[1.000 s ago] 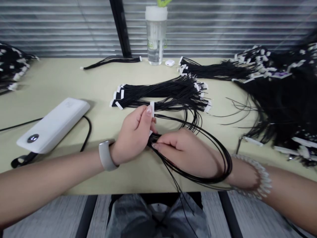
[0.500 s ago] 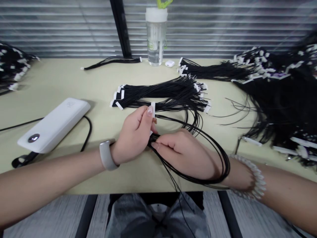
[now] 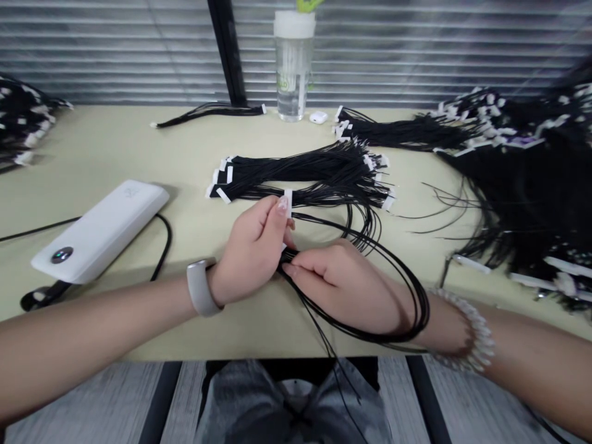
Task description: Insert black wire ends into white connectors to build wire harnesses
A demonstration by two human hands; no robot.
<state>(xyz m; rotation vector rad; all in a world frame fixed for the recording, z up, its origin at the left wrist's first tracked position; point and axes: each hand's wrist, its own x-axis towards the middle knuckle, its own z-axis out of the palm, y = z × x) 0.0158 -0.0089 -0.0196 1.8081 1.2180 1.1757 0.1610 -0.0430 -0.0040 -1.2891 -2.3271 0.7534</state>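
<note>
Near the table's front edge, my left hand (image 3: 252, 246) is closed on a white connector (image 3: 289, 200) at the end of black wires. Part of a second white piece shows below, between my two hands. My right hand (image 3: 345, 287) pinches the bundle of black wires (image 3: 402, 339) close to my left fingertips. The wires loop over my right wrist, and a few loose ends hang past the table edge. Just beyond my hands lies a stack of black wire harnesses (image 3: 296, 166) with white connectors at both ends.
On the left lies a white power bank (image 3: 102, 231) with a black cable. At the back stand a clear bottle (image 3: 293, 68) and a small white case (image 3: 318, 117). A large heap of wire harnesses (image 3: 531, 185) covers the right side; another heap (image 3: 23, 123) is at far left.
My hands keep the same hold on the wires. The whole view has shifted very slightly; nothing else has visibly moved.
</note>
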